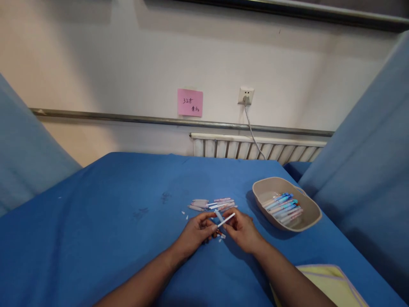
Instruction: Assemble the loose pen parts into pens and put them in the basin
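Observation:
My left hand (pixel 200 229) is closed in a pinch on the lower end of a thin white stick (pixel 226 219). Beside it, my right hand (pixel 242 230) has its fingers closed around a pale blue translucent tube (pixel 219 215), which crosses the stick. Just beyond both hands lie several pale pen parts (pixel 200 204) and pinkish pen barrels (pixel 225 204) on the blue cloth. Small white bits (pixel 187 217) are scattered to the left of the hands, and a small reddish piece (pixel 220 233) shows below them.
A beige basket (pixel 308 219) with several pens (pixel 283 207) stands on the blue cloth (pixel 111 204) at the right. A yellow cloth (pixel 329 281) lies at the lower right. Behind are a radiator (pixel 233 148), a plugged socket (pixel 246 95) and a pink note (pixel 190 102). Blue curtains hang at both sides.

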{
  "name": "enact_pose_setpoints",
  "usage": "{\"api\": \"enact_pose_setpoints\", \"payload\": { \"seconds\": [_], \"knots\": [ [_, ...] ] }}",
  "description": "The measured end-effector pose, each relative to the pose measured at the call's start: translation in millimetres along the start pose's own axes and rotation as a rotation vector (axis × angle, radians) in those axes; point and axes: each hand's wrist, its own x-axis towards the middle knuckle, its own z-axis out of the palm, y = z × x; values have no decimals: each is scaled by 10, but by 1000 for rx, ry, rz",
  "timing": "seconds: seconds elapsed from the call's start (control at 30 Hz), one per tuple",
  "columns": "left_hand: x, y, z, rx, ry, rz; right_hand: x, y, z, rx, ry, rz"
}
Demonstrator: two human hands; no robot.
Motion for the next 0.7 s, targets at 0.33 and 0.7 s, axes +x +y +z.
{"api": "enact_pose_setpoints", "payload": {
  "seconds": [0.33,0.7],
  "knots": [
    [-77,51,1,-107,-76,19,-64,-44,109,135,-80,15],
    [-92,59,44,-121,24,23,-41,-146,41,376,87,23]
  ]
}}
